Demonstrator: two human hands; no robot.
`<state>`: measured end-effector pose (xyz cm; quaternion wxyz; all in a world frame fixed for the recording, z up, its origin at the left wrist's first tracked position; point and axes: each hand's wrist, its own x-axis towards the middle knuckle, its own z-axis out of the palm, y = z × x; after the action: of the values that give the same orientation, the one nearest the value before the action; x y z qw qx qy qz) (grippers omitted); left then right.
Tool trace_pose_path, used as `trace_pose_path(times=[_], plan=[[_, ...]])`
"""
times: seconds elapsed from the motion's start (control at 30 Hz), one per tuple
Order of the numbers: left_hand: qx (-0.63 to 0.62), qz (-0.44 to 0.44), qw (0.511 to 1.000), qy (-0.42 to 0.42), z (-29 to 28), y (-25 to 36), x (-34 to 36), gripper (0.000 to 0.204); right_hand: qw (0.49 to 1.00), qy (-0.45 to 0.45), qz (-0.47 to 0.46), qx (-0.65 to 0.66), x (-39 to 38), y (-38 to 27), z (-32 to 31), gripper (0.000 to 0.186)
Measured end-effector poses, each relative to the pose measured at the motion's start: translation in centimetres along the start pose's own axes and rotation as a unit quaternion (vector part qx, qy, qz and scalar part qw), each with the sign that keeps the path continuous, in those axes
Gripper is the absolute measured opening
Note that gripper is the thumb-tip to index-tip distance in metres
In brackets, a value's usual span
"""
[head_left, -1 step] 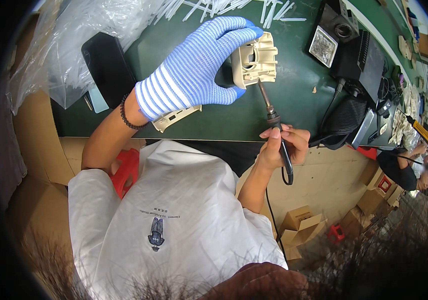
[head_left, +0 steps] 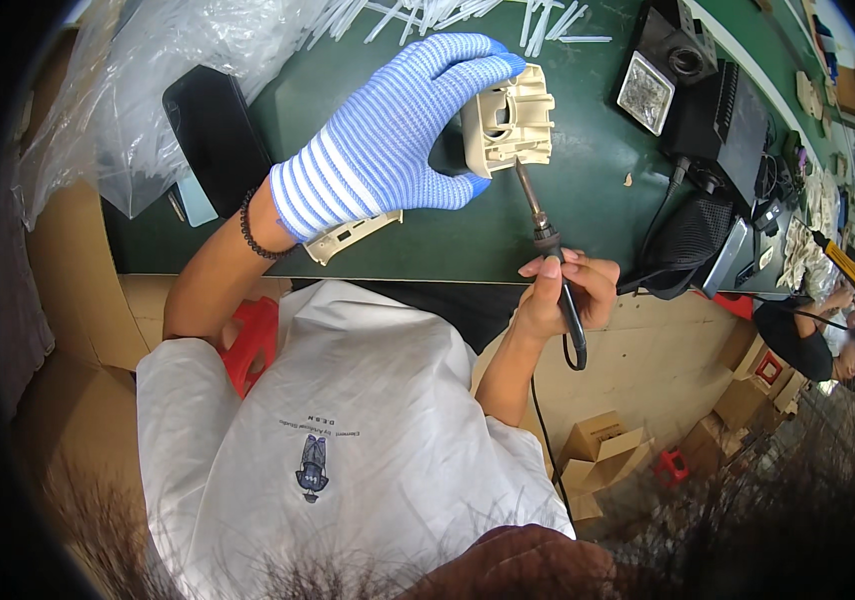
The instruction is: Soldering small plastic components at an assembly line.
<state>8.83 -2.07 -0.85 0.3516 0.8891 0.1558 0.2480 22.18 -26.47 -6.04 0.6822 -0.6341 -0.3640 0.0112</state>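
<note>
My left hand (head_left: 388,130), in a blue-and-white striped glove, grips a cream plastic housing (head_left: 518,125) between thumb and fingers over the bench. Ribs and openings show on the housing's right side; the glove covers part of its left. Bare, my right hand (head_left: 573,290) closes around the dark handle of a soldering iron (head_left: 546,235). The iron slants up and left, its metal tip at the housing's lower edge; whether it touches I cannot tell. Beneath my left wrist lies a second cream plastic part (head_left: 353,236), partly hidden.
A black phone (head_left: 216,130) and clear plastic bags (head_left: 168,60) lie at left. Translucent tubes (head_left: 428,14) are strewn along the back of the green bench (head_left: 468,245). A black soldering station (head_left: 718,130) and a tip-cleaning tray (head_left: 645,92) stand right. Farther right is another person (head_left: 803,340).
</note>
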Motion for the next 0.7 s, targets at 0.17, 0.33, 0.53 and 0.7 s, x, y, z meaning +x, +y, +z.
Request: trace_pose_path(times=[0.17, 0.33, 0.53, 0.7], plan=[[0.006, 0.002, 1.000, -0.001, 0.0, 0.0, 0.0, 0.090, 0.998, 0.046, 0.006, 0.048, 0.3, -0.2, 0.5, 0.027], [-0.001, 0.014, 1.000, -0.001, 0.0, -0.1, 0.1, 0.089, 0.999, -0.003, -0.009, 0.051, 0.3, 0.1, -0.1, 0.029], [-0.017, 0.016, 1.000, -0.013, -0.1, -0.2, 0.0, 0.090, 0.999, -0.018, 0.000, 0.039, 0.1, 0.0, -0.3, 0.029], [-0.011, 0.019, 1.000, -0.013, 0.0, -0.2, 0.1, 0.091, 0.999, -0.028, -0.006, 0.029, 0.0, 0.5, -0.5, 0.029]])
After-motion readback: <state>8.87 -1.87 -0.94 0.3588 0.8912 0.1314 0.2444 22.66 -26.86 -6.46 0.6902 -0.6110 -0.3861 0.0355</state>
